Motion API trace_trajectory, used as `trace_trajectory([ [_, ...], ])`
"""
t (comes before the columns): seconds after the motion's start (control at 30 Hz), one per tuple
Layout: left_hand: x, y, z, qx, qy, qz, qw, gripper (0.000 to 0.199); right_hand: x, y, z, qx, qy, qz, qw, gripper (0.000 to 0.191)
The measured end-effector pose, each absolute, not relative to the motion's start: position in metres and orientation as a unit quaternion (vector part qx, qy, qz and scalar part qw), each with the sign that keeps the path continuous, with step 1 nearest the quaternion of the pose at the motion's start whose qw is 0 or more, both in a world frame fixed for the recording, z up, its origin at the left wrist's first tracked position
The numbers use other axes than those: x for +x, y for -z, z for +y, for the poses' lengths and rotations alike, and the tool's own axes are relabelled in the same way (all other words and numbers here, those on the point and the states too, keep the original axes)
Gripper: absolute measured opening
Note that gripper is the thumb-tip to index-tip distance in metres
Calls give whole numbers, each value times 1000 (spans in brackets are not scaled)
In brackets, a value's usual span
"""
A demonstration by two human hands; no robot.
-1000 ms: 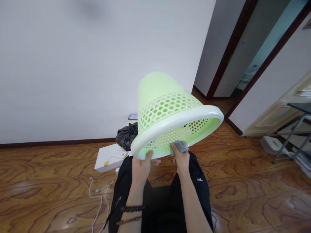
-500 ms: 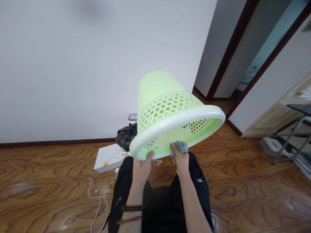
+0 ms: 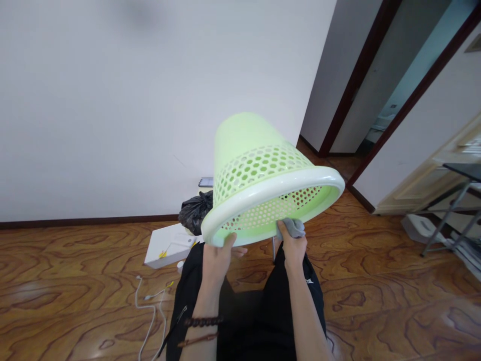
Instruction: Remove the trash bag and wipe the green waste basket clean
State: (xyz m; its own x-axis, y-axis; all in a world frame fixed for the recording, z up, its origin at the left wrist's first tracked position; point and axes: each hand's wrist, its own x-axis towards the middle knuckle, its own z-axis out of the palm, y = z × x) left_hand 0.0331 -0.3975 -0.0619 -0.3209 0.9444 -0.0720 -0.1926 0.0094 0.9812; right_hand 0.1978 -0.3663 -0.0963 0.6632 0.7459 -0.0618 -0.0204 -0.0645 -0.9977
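Note:
A light green plastic wastebasket (image 3: 248, 145) with a band of hexagonal holes is held up over my knees, its base tilted up and away and its open mouth facing me. My left hand (image 3: 218, 258) grips the pale rim (image 3: 272, 188) at its near left, thumb over the edge and fingers beneath. A folded grey cloth (image 3: 293, 228) is in my right hand (image 3: 293, 248), pressed on the near part of the rim, to the right of my left hand. Some fingers of both hands are hidden.
On the wood floor (image 3: 93, 301) at left lie a white box (image 3: 165, 245) and a white cable (image 3: 152, 321). A black plastic bag (image 3: 195, 213) stands behind the box, near the wall. At far right are a folding stool (image 3: 464, 200) and a grey-white box (image 3: 421, 225).
My right hand has slid the cloth to the right along the rim. The wastebasket has shifted and tilted slightly, while my left hand keeps its hold.

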Motion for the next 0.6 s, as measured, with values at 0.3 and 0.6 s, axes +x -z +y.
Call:
trace_trajectory([
  [0.3, 17, 60, -399, 369, -595, 554, 450, 45, 169, 102, -369, -684, -355, -301, 563, 57],
  [0.6, 29, 61, -399, 363, -590, 543, 475, 43, 173, 95, -375, -689, -366, -298, 550, 48],
])
